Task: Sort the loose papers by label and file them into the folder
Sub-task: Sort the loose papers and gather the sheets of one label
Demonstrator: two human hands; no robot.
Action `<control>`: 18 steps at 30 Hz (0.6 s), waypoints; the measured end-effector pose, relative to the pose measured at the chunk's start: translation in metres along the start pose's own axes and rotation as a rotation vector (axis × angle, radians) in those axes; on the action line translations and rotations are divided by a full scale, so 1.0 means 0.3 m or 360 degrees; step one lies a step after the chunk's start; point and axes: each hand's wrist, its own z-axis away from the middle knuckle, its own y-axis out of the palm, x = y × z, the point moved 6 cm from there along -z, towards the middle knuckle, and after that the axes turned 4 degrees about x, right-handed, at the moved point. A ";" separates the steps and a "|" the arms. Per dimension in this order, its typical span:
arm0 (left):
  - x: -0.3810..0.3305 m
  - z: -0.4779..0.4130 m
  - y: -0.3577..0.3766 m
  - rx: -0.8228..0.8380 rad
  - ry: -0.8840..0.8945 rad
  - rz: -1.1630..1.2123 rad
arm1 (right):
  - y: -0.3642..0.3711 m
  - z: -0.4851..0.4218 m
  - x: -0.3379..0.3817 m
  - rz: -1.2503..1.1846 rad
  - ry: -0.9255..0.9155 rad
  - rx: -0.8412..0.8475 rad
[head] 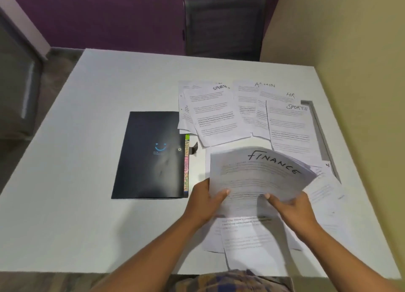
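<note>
A closed dark navy card folder (pixel 151 158) with a blue smile mark lies flat on the white table (pixel 87 138), at about ten o'clock from the left hand (pixel 202 201). That hand grips the left edge of a white stack of printed papers headed FINANCE (pixel 258 179), thumb on top. The right hand (pixel 294 208) grips the stack's lower right edge in the same way, and the stack bows between the two. At twelve o'clock, loose white sheets marked SPORTS, ADMIN and HR (pixel 219 116) lie overlapping. More sheets lie under the hands.
</note>
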 end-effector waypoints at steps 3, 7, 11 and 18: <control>0.017 -0.022 0.013 0.0035 -0.0076 -0.0042 | 0.007 -0.012 -0.046 -0.0008 0.0094 0.0043; -0.002 -0.050 0.004 0.0015 -0.0177 0.0237 | -0.009 -0.004 -0.047 -0.0291 0.0164 0.0037; -0.056 -0.064 -0.025 0.0021 -0.0133 0.0398 | -0.010 0.010 0.005 -0.0429 0.0173 0.0172; -0.013 -0.078 -0.137 -0.0446 -0.0483 -0.0343 | -0.040 -0.006 0.037 -0.0133 0.0132 0.0092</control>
